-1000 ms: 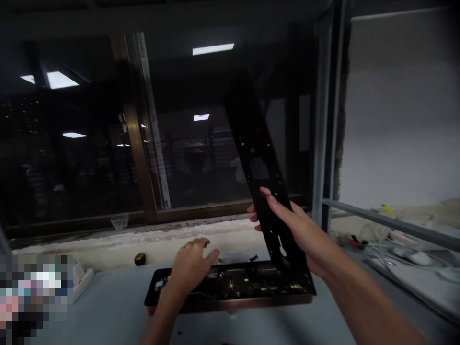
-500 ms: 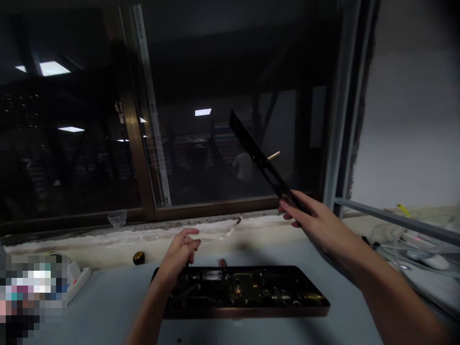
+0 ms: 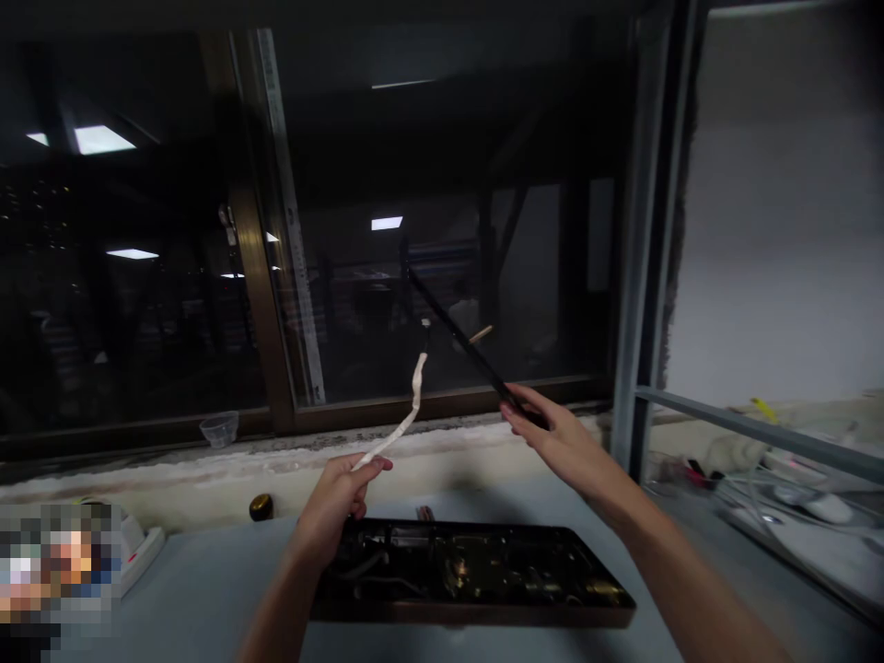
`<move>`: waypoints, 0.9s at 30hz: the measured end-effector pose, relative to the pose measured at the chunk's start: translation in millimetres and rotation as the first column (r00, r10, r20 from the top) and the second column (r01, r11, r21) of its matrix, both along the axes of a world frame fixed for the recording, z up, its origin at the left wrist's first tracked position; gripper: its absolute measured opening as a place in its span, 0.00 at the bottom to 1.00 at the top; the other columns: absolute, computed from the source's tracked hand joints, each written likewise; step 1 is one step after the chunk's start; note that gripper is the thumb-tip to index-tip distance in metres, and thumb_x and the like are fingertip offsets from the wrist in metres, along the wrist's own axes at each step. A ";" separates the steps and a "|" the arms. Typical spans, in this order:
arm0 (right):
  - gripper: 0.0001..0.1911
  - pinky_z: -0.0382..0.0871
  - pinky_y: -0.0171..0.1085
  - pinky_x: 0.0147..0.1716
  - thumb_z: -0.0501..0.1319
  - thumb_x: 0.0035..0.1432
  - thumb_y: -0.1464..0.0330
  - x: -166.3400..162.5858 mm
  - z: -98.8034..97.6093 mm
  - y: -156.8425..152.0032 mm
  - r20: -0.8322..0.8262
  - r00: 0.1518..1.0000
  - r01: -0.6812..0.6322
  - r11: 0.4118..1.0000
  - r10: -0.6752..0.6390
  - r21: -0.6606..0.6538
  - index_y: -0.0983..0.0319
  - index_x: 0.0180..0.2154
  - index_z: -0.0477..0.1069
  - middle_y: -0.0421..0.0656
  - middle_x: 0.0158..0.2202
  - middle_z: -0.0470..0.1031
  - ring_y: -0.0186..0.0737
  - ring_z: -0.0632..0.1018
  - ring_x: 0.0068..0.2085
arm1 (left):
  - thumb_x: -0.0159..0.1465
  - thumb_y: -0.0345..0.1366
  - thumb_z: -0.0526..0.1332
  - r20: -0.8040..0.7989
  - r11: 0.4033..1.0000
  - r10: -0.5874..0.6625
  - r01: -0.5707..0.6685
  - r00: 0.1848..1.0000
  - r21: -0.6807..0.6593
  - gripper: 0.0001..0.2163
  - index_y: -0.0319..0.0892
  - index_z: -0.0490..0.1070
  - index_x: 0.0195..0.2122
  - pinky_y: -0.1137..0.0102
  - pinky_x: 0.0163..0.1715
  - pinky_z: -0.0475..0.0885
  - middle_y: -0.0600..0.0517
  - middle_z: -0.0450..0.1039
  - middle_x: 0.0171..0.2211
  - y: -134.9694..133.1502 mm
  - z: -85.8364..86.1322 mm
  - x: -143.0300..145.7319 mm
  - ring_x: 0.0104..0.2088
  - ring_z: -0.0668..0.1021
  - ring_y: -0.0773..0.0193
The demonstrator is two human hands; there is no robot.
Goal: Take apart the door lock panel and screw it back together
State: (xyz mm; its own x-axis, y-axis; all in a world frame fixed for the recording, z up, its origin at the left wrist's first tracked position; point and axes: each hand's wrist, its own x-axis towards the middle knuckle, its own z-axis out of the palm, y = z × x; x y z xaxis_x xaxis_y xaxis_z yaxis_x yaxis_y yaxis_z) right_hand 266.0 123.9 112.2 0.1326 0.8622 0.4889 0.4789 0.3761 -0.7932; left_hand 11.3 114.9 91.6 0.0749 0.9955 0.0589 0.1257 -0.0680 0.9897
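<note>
My right hand (image 3: 552, 440) grips the lower end of a long black cover plate (image 3: 459, 336), held up edge-on and slanting toward the window; a small brass pin sticks out of it. My left hand (image 3: 342, 493) pinches the end of a flat white ribbon cable (image 3: 407, 416) that runs up to the plate. Below both hands a long dark lock body (image 3: 476, 575) lies open on the grey table, showing brass and black parts inside.
A dark window with a brown frame (image 3: 259, 267) stands behind a pale sill. On the sill sit a clear plastic cup (image 3: 219, 429) and a small dark round knob (image 3: 261, 505). A white power strip (image 3: 142, 545) lies at left. Cables and clutter (image 3: 773, 470) fill the right side.
My right hand lifted the black plate off the lock body and turned it edge-on. My left hand left the lock body and took hold of the white ribbon cable, now stretched up to the plate.
</note>
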 end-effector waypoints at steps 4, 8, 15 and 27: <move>0.29 0.70 0.36 0.30 0.56 0.50 0.51 -12.7 7.7 -10.3 -0.390 0.911 -0.191 0.976 0.136 -0.107 0.60 0.49 0.65 0.43 0.34 0.74 0.38 0.74 0.33 | 0.53 0.48 0.57 -0.154 0.996 -0.074 0.081 0.985 0.039 0.17 0.37 0.72 0.30 0.75 0.17 0.49 0.63 0.48 0.11 -1.7 1.1 -0.3 0.15 0.55 0.73; 0.30 0.70 0.35 0.30 0.58 0.49 0.52 -15.6 11.7 -17.5 -0.577 0.790 -0.332 0.936 0.209 -0.116 0.59 0.52 0.61 0.42 0.32 0.74 0.37 0.74 0.32 | 0.54 0.51 0.56 -0.191 0.991 -0.109 0.122 0.976 0.058 0.19 0.38 0.72 0.29 0.75 0.17 0.49 0.62 0.47 0.12 -1.5 0.2 -0.4 0.15 0.55 0.72; 0.28 0.70 0.37 0.33 0.56 0.51 0.53 -8.5 4.0 -11.9 -0.494 0.826 -0.371 0.921 0.270 -0.117 0.60 0.51 0.62 0.45 0.35 0.74 0.38 0.74 0.34 | 0.54 0.51 0.56 -0.194 0.991 -0.108 0.121 0.975 0.053 0.19 0.38 0.72 0.28 0.74 0.17 0.49 0.62 0.47 0.12 -0.2 -1.6 -1.2 0.15 0.54 0.73; 0.28 0.60 0.45 0.50 0.53 0.55 0.57 -27.4 -7.8 -11.9 0.441 0.873 -0.245 0.969 0.208 0.029 0.54 0.57 0.57 0.46 0.49 0.68 0.44 0.69 0.50 | 0.57 0.49 0.53 -0.186 0.988 -0.077 0.100 0.979 0.116 0.18 0.38 0.70 0.31 0.74 0.23 0.59 0.60 0.55 0.14 0.4 1.6 -5.1 0.18 0.62 0.70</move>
State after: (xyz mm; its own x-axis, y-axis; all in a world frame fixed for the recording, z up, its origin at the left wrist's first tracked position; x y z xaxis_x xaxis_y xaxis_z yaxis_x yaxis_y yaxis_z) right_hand 238.6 112.0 104.5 -0.3021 0.7976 0.5221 0.6602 0.5701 -0.4890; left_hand 6.1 115.3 93.2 0.1828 0.9703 0.1586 0.2898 -0.2074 0.9343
